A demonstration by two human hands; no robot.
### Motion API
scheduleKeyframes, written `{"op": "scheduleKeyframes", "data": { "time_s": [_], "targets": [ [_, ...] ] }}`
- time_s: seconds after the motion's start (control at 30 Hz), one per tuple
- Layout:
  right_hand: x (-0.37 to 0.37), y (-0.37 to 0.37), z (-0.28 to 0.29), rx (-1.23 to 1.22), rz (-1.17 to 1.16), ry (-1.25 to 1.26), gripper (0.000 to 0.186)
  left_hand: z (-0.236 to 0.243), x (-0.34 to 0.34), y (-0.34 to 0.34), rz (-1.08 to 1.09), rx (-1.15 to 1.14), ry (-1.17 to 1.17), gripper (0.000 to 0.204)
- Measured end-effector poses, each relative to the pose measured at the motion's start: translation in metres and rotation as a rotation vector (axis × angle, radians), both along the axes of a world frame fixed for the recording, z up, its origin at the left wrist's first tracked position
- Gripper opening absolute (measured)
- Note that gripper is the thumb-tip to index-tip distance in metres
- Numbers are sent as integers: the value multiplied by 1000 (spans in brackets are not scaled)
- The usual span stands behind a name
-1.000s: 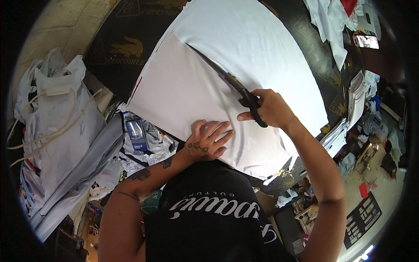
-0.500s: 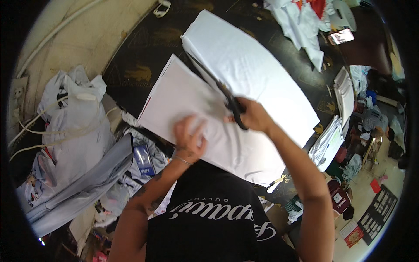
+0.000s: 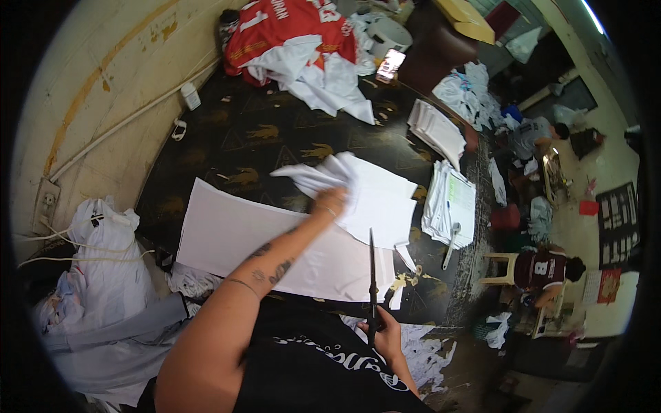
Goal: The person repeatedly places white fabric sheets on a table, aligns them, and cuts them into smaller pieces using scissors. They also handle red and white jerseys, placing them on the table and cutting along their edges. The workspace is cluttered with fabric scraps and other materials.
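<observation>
Centre frame: left hand (image 3: 332, 202) closed on a cut white cloth (image 3: 372, 196), lifting it off the sheet (image 3: 275, 244). Lower centre: right hand (image 3: 383, 335) grips scissors (image 3: 372, 275), blades shut, upright. Step: clearing the piece; next needs a free spot.

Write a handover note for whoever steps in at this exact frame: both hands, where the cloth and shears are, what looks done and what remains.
Left hand: reaching out, gripping a bunched white cloth piece above the dark table.
Right hand: near the body, holding scissors blades up, clear of cloth.
White fabric sheet lies flat on the table.
Done: one piece appears cut free.
Left: setting that piece aside; further cutting cannot be judged.
</observation>
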State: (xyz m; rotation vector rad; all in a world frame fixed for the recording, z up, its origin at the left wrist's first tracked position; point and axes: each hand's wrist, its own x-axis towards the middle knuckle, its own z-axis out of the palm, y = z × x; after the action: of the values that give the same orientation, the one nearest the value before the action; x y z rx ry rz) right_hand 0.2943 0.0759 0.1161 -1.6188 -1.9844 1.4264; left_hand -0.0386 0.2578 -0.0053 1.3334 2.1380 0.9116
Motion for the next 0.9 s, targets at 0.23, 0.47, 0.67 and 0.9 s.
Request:
{"op": "scheduleKeyframes", "data": {
  "time_s": [0.23, 0.47, 0.67, 0.9],
  "targets": [
    [34, -60, 36, 48, -337, 424, 62, 50, 235, -74, -1339, 487, -192, 70],
    [92, -93, -17, -358, -513, 283, 38, -37, 148, -118, -921, 59, 352, 49],
    [83, -149, -95, -372, -936, 543, 40, -51, 156, -129, -734, 271, 333, 64],
    [73, -167, -101, -198, -1261, 630, 42, -41, 150, -121, -900, 361, 218, 42]
  ]
}}
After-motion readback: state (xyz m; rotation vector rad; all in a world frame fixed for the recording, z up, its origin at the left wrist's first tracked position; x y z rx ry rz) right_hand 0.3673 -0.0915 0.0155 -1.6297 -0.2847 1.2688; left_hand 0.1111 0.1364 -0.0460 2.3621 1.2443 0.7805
